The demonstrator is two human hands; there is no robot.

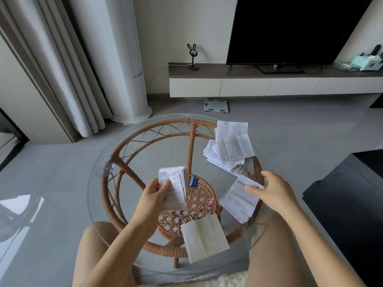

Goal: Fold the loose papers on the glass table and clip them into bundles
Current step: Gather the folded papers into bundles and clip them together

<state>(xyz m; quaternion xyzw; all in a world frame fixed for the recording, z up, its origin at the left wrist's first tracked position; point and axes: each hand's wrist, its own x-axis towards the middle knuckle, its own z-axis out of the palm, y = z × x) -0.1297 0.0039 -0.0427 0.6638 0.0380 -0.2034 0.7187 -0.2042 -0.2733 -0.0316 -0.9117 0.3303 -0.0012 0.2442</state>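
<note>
One round table (165,141) with a clear glass top stands between the knees of the person; under the glass there is one frame of woven brown rattan (122,168), with a ring and a small lattice shelf. I count four groups of paper. The left hand (154,193) holds one folded bundle of thin printed slips (174,187) above the centre of the table, with the thumb in front and the fingers behind, so this grip is closed on the bundle. At about 1 o'clock lies one loose heap of creased printed papers (230,148), many sheets fanned one over another; I cannot count them. At about 3 o'clock lies one flat stack of printed sheets (238,200), rectangular and turned at an angle. The right hand (273,191) is over its far corner: the thumb touches the top sheet, the other fingers are spread, so this grip is wide and holds nothing. At about 5 o'clock lies one folded white paper (204,237), blank, with soft creases. Two binder clips are plain near the centre: one blue clip (194,181) just beside the held bundle and one pink clip (212,203) near the flat stack.
</note>
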